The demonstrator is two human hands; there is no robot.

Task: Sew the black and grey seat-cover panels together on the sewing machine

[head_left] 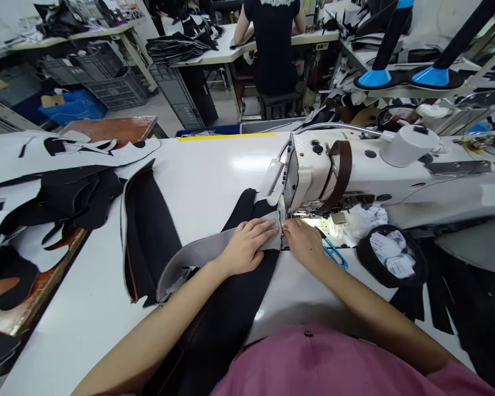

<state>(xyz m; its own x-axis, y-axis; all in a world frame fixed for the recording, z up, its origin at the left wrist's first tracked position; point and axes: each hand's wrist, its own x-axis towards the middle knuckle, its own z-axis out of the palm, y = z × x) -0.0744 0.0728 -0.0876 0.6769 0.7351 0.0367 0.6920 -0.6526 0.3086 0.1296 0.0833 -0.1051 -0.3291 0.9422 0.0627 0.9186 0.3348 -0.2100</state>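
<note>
My left hand lies with fingers stretched over a grey fabric strip, pressing it down beside the sewing machine. The strip curves away to the left and rests on a long black fabric piece. My right hand is closed at the strip's right end, its fingertips pinching the edge just in front of the lit needle area. The needle itself is hidden. Blue-handled thread snips lie by my right wrist. Left of the strip stands a curved black panel with a pale edge.
Black and white cut pieces are heaped at the left. A round black container with white labels stands right of my right hand, near black strips. Thread cone stands rise behind the machine. A person sits at another table ahead.
</note>
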